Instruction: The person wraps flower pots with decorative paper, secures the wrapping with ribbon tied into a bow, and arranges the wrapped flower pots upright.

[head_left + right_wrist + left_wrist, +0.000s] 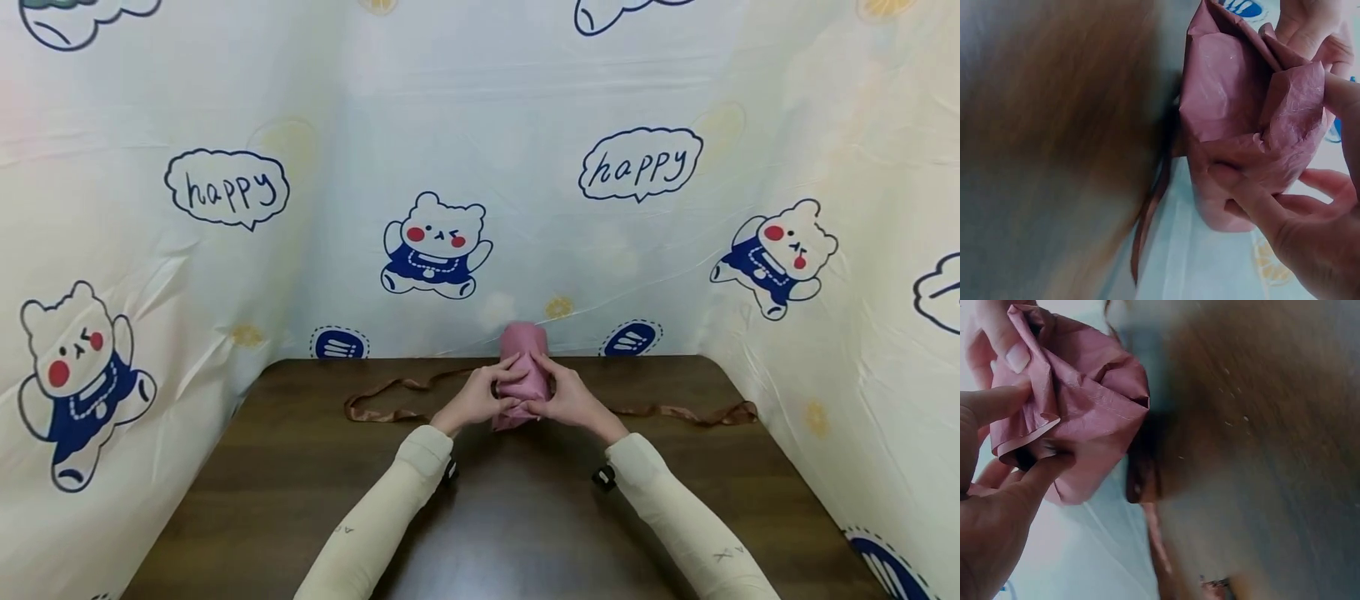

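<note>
A cylinder wrapped in pink paper [523, 371] is at the back middle of the table, one end facing me. My left hand [478, 397] grips its left side and my right hand [572, 398] its right side. In the left wrist view, the near end's paper [1097, 409] is creased and folded, with the left thumb and fingers on a loose flap. From the right wrist view, the right thumb [1250, 194] presses into the paper beside a folded-in, hollow end. A brown ribbon [375, 415] passes behind the package. What the paper wraps is hidden.
The ribbon's other end [678, 412] trails to the right edge of the dark wooden table [517, 517]. A printed cloth curtain [525, 150] hangs right behind the table and along both sides.
</note>
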{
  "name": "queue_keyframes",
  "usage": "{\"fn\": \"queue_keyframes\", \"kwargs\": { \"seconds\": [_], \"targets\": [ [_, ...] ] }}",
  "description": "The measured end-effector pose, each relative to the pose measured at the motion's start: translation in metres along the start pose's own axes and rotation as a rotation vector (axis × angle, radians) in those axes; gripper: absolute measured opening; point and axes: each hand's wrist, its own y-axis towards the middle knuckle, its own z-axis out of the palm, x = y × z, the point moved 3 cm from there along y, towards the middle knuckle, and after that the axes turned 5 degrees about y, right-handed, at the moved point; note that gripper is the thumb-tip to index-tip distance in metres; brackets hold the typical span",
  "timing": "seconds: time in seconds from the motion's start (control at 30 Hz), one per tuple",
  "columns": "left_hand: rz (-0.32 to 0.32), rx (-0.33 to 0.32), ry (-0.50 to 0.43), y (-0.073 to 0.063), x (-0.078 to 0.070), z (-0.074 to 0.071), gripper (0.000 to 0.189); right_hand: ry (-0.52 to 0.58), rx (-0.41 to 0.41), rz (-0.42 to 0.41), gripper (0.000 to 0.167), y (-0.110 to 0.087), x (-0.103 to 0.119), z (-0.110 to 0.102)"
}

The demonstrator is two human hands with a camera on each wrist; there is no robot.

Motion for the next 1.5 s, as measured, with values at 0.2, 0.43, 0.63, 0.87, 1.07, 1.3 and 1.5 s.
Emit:
{"fn": "queue_keyframes", "kwargs": {
  "seconds": [0.2, 0.43, 0.63, 0.87, 1.07, 1.3, 1.5],
  "targets": [
    [-0.039, 0.005, -0.02, 0.001, 0.013, 0.01, 0.056, -0.011, 0.035, 0.058, 0.093, 0.006, -0.014, 0.003],
    [-0.078, -0.006, 0.035, 0.0, 0.014, 0.01, 0.057, -0.035, 0.021, 0.033, 0.091, 0.01, -0.021, 0.004],
    [-0.087, -0.005, 0.051, -0.017, 0.002, 0.007, 0.056, -0.06, 0.028, 0.044, 0.093, -0.003, -0.014, 0.013],
    [-0.075, -0.002, 0.063, -0.039, -0.009, 0.005, 0.054, -0.074, 0.027, 0.002, 0.093, -0.02, 0.007, 0.023],
    [-0.072, 0.011, 0.073, -0.063, -0.023, 0.006, 0.054, -0.11, 0.01, -0.023, 0.093, -0.04, 0.027, 0.034],
    [-0.042, -0.012, 0.087, -0.088, -0.034, 0.011, 0.054, -0.076, -0.002, -0.03, 0.093, -0.06, 0.039, 0.046],
    [-0.031, -0.048, 0.069, -0.094, -0.036, 0.014, 0.054, -0.05, -0.03, -0.045, 0.092, -0.065, 0.044, 0.048]
  ]
}}
